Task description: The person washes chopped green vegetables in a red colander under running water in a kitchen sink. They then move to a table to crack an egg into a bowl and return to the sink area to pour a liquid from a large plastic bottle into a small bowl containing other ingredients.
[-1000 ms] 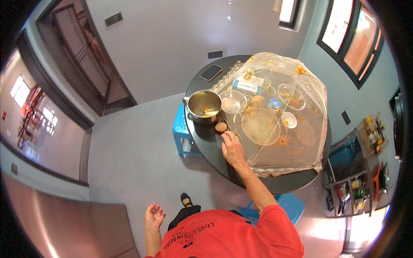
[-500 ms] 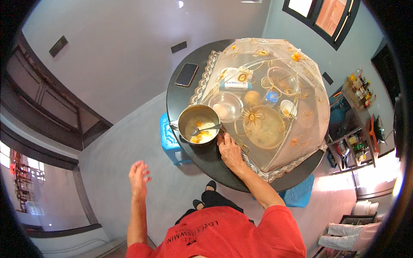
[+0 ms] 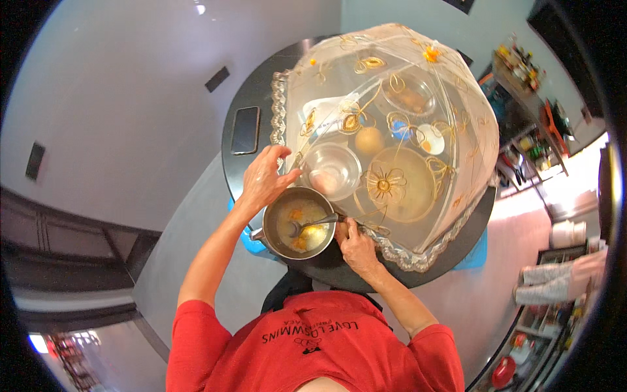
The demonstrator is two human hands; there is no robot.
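Observation:
A metal saucepan (image 3: 269,243) stands at the table's near edge. In it a spoon (image 3: 315,223) rests in pale liquid with yellow and white food. My right hand (image 3: 358,249) is closed at the pan's right side, its fingers curled round the handle, which they mostly hide. My left hand (image 3: 262,175) hovers above the pan's far left rim, fingers apart and holding nothing. Its fingertips come close to the silver lace edge of a sheer food cover (image 3: 457,117). Under the cover, nearest the pan, sits a clear bowl (image 3: 346,160) with something pale pink inside.
Also beneath the cover are a large bowl (image 3: 408,196), a round tan object (image 3: 369,140), a small white dish (image 3: 431,139) and a white-and-blue package (image 3: 326,111). A phone (image 3: 245,130) lies on the round black table (image 3: 261,85). Blue stools stand partly below it.
My left hand has risen from beside the table to above the pan, near the cover's edge. My right hand stays at the pan's side. The view has shifted closer to the table.

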